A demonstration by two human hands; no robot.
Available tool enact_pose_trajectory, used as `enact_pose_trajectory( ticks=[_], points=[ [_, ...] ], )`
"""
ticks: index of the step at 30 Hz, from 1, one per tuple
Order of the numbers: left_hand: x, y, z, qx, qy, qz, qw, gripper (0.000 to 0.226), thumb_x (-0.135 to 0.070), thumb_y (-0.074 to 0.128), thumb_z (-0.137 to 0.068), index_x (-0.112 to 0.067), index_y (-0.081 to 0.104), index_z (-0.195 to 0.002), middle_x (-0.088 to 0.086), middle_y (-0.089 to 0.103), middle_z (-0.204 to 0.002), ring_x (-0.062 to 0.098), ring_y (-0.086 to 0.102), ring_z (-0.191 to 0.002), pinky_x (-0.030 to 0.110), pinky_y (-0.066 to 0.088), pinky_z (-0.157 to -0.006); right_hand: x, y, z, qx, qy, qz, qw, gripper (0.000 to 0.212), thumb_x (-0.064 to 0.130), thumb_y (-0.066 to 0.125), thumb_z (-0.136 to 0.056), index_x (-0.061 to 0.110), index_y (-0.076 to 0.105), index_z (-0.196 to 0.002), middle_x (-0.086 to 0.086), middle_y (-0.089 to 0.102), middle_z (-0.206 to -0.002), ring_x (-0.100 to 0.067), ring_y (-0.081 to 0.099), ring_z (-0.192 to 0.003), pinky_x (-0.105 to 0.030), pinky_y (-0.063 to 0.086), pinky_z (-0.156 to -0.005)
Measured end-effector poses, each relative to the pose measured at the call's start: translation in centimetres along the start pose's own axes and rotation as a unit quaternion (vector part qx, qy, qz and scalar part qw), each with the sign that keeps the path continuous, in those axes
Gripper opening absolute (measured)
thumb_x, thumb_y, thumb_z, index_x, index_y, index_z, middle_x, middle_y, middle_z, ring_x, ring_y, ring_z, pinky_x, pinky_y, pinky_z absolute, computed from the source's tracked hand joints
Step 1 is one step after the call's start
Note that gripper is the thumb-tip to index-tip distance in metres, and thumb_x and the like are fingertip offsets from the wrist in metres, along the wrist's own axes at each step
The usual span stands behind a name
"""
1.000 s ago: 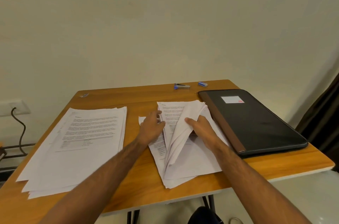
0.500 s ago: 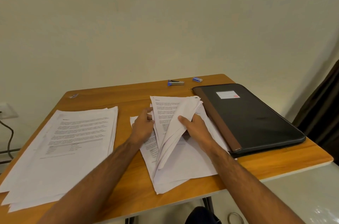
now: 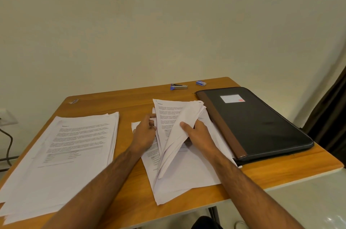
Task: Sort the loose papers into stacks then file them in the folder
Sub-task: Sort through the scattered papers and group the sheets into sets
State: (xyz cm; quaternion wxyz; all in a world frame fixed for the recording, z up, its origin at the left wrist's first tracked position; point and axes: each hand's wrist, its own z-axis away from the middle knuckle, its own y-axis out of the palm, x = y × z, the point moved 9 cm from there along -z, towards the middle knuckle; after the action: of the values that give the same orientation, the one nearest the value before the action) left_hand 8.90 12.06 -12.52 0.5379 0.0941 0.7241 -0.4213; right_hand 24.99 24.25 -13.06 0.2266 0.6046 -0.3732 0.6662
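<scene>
A loose pile of white printed papers (image 3: pixel 184 178) lies at the middle of the wooden table (image 3: pixel 131 105). My right hand (image 3: pixel 198 135) grips a bent-up bundle of its sheets (image 3: pixel 179 129), lifted off the pile. My left hand (image 3: pixel 145 131) pinches the left edge of a printed page standing up under that bundle. A neater stack of printed papers (image 3: pixel 63 153) rests flat at the left. The black folder with a brown spine and a white label (image 3: pixel 262 125) lies closed at the right, touching the pile's right edge.
A small stapler (image 3: pixel 178 86) and a blue staple box (image 3: pixel 201 83) sit near the table's far edge. A small clip (image 3: pixel 74 101) lies at the far left corner. A wall stands close behind, a socket and cable (image 3: pixel 7 135) at left, a dark curtain (image 3: pixel 331 112) at right.
My left hand has shifted from resting on the pile to pinching the page's left edge. My right hand keeps holding the lifted bundle. The camera view has dipped slightly.
</scene>
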Motion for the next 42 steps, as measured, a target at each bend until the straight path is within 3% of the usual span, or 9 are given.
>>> enact_pose_trajectory(
  ticks=[4, 7, 11, 13, 15, 17, 28, 35, 42],
  points=[
    [0.3, 0.0, 0.0, -0.013, -0.014, 0.019, 1.0, 0.017, -0.031, 0.045, -0.104, -0.033, 0.054, -0.118, -0.01, 0.067, -0.114, 0.016, 0.071, -0.094, 0.046, 0.06, -0.086, 0.1, 0.0, 0.2, -0.003, -0.001, 0.006, 1.0, 0.034, 0.03, 0.06, -0.1, 0.016, 0.063, -0.131, -0.001, 0.071, -0.12, -0.023, 0.068, -0.11, -0.046, 0.057, -0.096],
    [0.2, 0.1, -0.5, -0.008, -0.06, 0.036, 0.998, 0.021, -0.05, 0.048, -0.099, -0.033, 0.057, -0.107, -0.012, 0.072, -0.102, 0.015, 0.072, -0.09, 0.048, 0.056, -0.09, 0.3, 0.1, 0.4, -0.001, -0.01, 0.008, 1.0, 0.035, 0.031, 0.06, -0.101, 0.016, 0.062, -0.132, -0.002, 0.071, -0.123, -0.023, 0.068, -0.11, -0.047, 0.058, -0.095],
    [0.9, 0.5, -2.4, 0.008, -0.096, 0.058, 0.994, 0.03, -0.051, 0.064, -0.082, -0.027, 0.064, -0.099, -0.009, 0.076, -0.091, 0.017, 0.074, -0.084, 0.052, 0.053, -0.093, 0.4, -0.1, 0.8, -0.012, -0.019, -0.001, 1.0, 0.034, 0.03, 0.06, -0.101, 0.013, 0.063, -0.13, -0.004, 0.071, -0.121, -0.025, 0.069, -0.108, -0.045, 0.059, -0.093],
    [0.7, 0.4, -2.9, 0.015, -0.105, 0.091, 0.99, 0.026, -0.043, 0.064, -0.084, -0.021, 0.067, -0.097, -0.006, 0.077, -0.091, 0.019, 0.075, -0.085, 0.053, 0.054, -0.092, 0.5, -0.2, 0.9, -0.015, -0.024, -0.014, 1.0, 0.034, 0.03, 0.06, -0.101, 0.014, 0.063, -0.13, -0.003, 0.071, -0.12, -0.024, 0.069, -0.108, -0.045, 0.059, -0.093],
    [-0.5, 0.2, -2.9, 0.025, -0.111, 0.142, 0.983, 0.013, -0.021, 0.061, -0.096, -0.012, 0.067, -0.104, 0.005, 0.076, -0.103, 0.022, 0.074, -0.089, 0.046, 0.058, -0.087, 0.5, -0.2, 0.9, -0.014, -0.028, -0.022, 0.999, 0.033, 0.03, 0.061, -0.1, 0.016, 0.063, -0.13, -0.001, 0.071, -0.121, -0.021, 0.069, -0.109, -0.045, 0.059, -0.093],
    [-1.2, 0.1, -3.2, 0.033, -0.11, 0.175, 0.978, 0.016, -0.012, 0.056, -0.1, -0.008, 0.064, -0.113, 0.009, 0.074, -0.109, 0.022, 0.074, -0.09, 0.037, 0.061, -0.078, 0.4, -0.2, 0.9, -0.011, -0.032, -0.03, 0.999, 0.031, 0.029, 0.061, -0.1, 0.017, 0.063, -0.129, 0.002, 0.071, -0.121, -0.019, 0.068, -0.11, -0.042, 0.059, -0.093],
    [-1.2, 0.4, -2.5, 0.045, -0.069, 0.244, 0.966, 0.013, -0.019, 0.053, -0.102, -0.025, 0.064, -0.106, 0.001, 0.077, -0.104, 0.02, 0.075, -0.09, 0.04, 0.06, -0.08, 0.3, -0.1, 0.6, -0.007, -0.048, -0.054, 0.997, 0.034, 0.026, 0.062, -0.1, 0.014, 0.064, -0.131, 0.003, 0.072, -0.121, -0.015, 0.068, -0.111, -0.038, 0.058, -0.095],
    [-0.6, 0.6, -2.8, 0.045, -0.073, 0.253, 0.964, 0.015, -0.019, 0.052, -0.102, -0.025, 0.063, -0.111, 0.001, 0.076, -0.106, 0.021, 0.075, -0.093, 0.042, 0.06, -0.083, 0.4, -0.1, 0.7, -0.003, -0.052, -0.065, 0.997, 0.035, 0.025, 0.062, -0.1, 0.015, 0.063, -0.134, 0.003, 0.071, -0.124, -0.014, 0.067, -0.113, -0.038, 0.057, -0.097],
    [-0.2, 0.6, -3.1, 0.039, -0.079, 0.246, 0.965, 0.023, -0.018, 0.053, -0.102, -0.02, 0.059, -0.124, 0.0, 0.075, -0.11, 0.021, 0.075, -0.094, 0.046, 0.06, -0.085, 0.6, -0.3, 0.8, -0.01, -0.057, -0.079, 0.995, 0.032, 0.024, 0.061, -0.1, 0.016, 0.063, -0.131, 0.003, 0.071, -0.124, -0.014, 0.067, -0.114, -0.03, 0.056, -0.096]
  ],
)
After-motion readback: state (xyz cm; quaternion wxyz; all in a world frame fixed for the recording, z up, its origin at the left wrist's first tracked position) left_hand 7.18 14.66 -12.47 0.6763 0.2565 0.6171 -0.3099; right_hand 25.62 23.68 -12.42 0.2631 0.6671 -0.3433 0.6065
